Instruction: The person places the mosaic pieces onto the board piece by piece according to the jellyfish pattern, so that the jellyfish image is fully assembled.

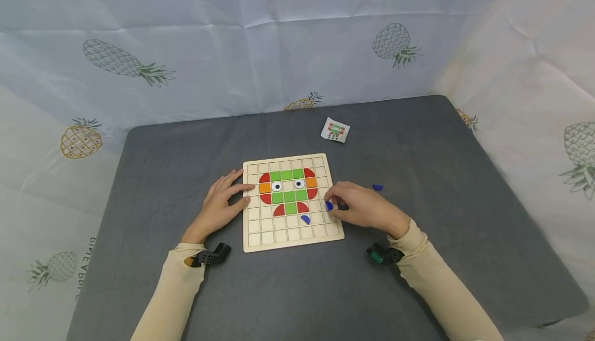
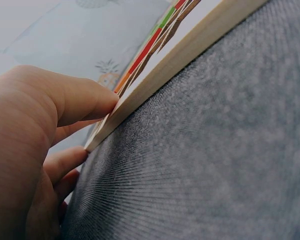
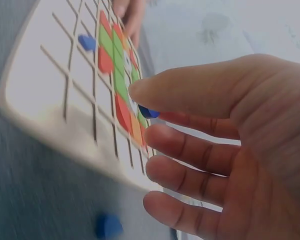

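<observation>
A square wooden grid board [image 1: 269,238] lies on the table, bearing a figure of green, red and orange tiles with two eye pieces [image 1: 276,186]. My left hand [image 1: 218,206] rests at the board's left edge, with the thumb [image 2: 97,100] against the rim and the index finger reaching over it. Above the right edge, my right hand [image 1: 364,206] pinches a small blue piece [image 3: 149,112] between thumb and index finger; the other fingers are loosely bent. A blue half-round piece [image 1: 305,219] lies on the board below the figure, slightly tilted.
To the right of the board, beyond my right hand, a blue half-round piece [image 1: 377,187] lies on the grey table [image 1: 297,294]. Another blue piece [image 3: 108,226] lies beside the board. A small printed pattern card [image 1: 335,130] sits behind the board.
</observation>
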Demonstrator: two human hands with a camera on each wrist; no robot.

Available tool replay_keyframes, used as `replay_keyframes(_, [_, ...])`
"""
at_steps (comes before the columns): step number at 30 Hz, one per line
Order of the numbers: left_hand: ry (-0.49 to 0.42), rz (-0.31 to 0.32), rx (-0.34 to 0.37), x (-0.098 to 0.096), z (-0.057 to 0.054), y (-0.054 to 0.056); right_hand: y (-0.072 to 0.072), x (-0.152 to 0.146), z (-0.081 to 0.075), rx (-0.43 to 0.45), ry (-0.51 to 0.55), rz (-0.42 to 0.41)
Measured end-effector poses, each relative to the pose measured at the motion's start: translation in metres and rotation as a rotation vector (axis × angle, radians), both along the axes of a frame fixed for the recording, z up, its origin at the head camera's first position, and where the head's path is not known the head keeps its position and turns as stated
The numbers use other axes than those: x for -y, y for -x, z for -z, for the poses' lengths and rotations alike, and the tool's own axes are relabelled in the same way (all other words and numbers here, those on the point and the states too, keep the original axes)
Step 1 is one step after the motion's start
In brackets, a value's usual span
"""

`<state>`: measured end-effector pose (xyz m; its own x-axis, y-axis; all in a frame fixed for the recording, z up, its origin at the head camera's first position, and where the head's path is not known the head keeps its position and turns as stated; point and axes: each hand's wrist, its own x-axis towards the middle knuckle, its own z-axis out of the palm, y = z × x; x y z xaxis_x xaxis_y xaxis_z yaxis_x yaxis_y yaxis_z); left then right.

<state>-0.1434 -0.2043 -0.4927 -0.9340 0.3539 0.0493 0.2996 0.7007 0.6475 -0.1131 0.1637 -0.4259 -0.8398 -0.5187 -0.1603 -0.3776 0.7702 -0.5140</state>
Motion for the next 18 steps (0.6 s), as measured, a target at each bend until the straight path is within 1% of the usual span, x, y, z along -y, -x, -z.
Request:
replay_keyframes(3, [0.001,0.000,0.000,0.000,0.000,0.000,-0.003,0.013,0.001,0.023,-0.002,-0.040])
replay_keyframes(8, [0.006,0.001,0.001,-0.001,0.000,0.000,-0.008,0.028,0.006,0.003,-0.007,-0.118])
replay_keyframes(13, [0.006,-0.002,0.005,-0.001,0.000,0.000,-0.012,0.038,0.012,-0.003,-0.022,-0.177])
replay_keyframes(18, [0.006,-0.001,0.005,0.000,0.000,0.000,-0.015,0.044,0.014,0.001,-0.034,-0.217])
